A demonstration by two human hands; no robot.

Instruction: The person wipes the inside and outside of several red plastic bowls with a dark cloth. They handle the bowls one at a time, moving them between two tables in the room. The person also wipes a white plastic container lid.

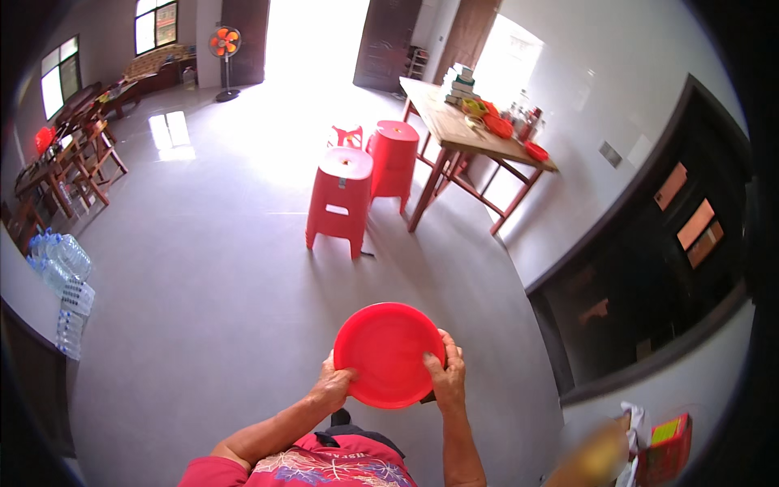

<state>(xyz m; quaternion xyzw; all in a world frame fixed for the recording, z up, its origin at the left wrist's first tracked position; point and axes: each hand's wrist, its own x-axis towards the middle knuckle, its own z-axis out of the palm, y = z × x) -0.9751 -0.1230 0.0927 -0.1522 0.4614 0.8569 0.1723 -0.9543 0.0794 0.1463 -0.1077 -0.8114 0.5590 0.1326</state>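
Note:
A round red plastic basin (pixel 389 351) is held out in front of me at waist height, and I look down into its bare inside. My left hand (pixel 331 385) grips its lower left rim, the thumb lying over the edge. On the right side my right hand (pixel 449 372) clasps the rim, its thumb reaching inside and its fingers round the outer wall. The fingers under the basin are mostly hidden. A small dark piece (pixel 428 398) shows below the rim by my right hand; I cannot make out what it is.
Ahead stand red plastic stools (pixel 341 191) beside a wooden table (pixel 446 122) bearing boxes, bottles and red dishes. Clear plastic bottles (pixel 65 260) are piled at the left wall. A standing fan (pixel 225 49) is near the bright doorway. A dark door (pixel 649 243) is at right, a red box (pixel 669 450) lower right.

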